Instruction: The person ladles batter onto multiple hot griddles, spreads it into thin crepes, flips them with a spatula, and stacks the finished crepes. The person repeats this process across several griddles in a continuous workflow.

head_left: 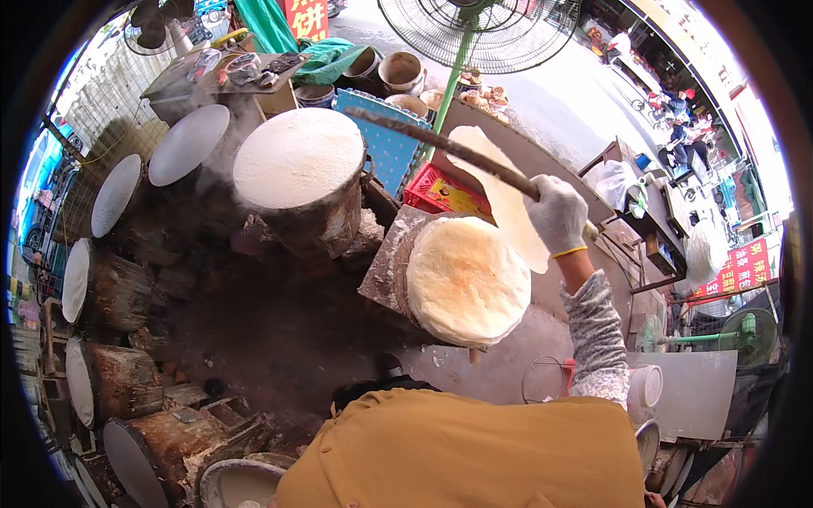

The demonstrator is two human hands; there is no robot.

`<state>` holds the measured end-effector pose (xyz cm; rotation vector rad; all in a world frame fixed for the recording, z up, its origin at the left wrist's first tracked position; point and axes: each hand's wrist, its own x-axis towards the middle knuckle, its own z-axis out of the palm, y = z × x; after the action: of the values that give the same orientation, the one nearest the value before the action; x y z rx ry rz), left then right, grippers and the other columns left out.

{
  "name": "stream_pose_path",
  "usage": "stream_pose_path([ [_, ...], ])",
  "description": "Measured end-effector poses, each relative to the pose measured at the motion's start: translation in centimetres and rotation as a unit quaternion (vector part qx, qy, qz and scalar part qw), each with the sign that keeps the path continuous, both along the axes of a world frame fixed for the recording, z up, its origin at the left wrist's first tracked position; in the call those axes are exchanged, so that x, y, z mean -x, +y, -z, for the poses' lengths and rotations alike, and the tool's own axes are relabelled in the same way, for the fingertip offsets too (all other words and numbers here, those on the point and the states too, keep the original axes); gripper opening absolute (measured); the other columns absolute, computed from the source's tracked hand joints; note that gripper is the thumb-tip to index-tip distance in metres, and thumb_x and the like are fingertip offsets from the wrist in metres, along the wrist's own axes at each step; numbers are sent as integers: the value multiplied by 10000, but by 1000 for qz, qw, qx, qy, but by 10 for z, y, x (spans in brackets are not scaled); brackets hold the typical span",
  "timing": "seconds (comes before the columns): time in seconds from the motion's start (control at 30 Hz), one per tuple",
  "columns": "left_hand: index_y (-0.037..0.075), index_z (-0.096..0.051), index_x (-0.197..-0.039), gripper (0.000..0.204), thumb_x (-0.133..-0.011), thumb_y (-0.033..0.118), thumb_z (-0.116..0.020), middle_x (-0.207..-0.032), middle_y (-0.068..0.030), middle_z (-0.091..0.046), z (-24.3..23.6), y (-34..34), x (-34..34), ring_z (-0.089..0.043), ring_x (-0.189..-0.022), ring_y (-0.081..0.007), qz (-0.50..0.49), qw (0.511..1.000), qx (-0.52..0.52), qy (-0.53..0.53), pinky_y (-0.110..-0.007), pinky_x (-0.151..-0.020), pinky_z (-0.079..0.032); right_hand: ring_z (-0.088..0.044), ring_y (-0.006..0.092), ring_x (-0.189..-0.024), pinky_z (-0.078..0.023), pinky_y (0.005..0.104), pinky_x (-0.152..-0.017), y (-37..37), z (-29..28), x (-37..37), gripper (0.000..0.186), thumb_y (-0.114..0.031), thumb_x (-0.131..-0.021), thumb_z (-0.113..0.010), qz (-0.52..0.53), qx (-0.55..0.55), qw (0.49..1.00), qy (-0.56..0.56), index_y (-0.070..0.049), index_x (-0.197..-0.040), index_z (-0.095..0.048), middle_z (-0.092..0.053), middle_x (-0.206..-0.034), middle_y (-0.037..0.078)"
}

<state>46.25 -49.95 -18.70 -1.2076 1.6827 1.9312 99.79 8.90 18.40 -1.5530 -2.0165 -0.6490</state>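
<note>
My right hand (555, 212), in a pale glove, is closed round a long dark stick (423, 138) that reaches up and left. A thin pale sheet of flatbread (521, 241) hangs by the stick, down past the right of a round stack of flatbreads (466, 279) on a floury board (381, 271). Left of the stack stands a large round griddle on a drum (296, 157), its top coated white. More round griddles (186, 144) on sooty drums curve down the left side, with steam around the upper ones. My left hand is not in view.
A red crate (432, 190), blue dotted panel (368, 118), green-poled fan (466, 59) and buckets (402, 72) stand at the back. A low partition borders the street, where people (677, 135) are with two-wheelers. A basin of batter (237, 487) sits at lower left, tables at right.
</note>
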Motion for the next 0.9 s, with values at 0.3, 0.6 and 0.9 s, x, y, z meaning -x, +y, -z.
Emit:
stream_pose_path([
  [0.3,142,-407,-675,602,-957,672,-370,-534,-24,-430,3,-17,-23,-408,-450,-180,5,1000,-23,-13,-328,-408,-355,-620,287,-735,-515,448,-604,-136,223,16,128,-144,-711,-675,-21,254,967,-1,-136,-833,-637,-606,-773,73],
  [0.6,139,-413,-666,618,-947,688,-372,-550,-25,-439,16,-88,-38,-418,-480,-180,-41,998,-45,-22,-329,-434,-371,-661,362,-830,-536,487,-676,-168,264,28,449,-375,-776,-716,-30,471,881,24,-100,-1109,-593,-624,-976,158],
  [0.9,133,-427,-656,639,-934,707,-382,-571,-27,-449,56,-154,-54,-429,-523,-180,-107,985,-120,-62,-327,-474,-387,-650,375,-834,-532,492,-717,-89,241,149,250,-214,-802,-640,-86,434,897,-1,-122,-1034,-652,-623,-974,156],
])
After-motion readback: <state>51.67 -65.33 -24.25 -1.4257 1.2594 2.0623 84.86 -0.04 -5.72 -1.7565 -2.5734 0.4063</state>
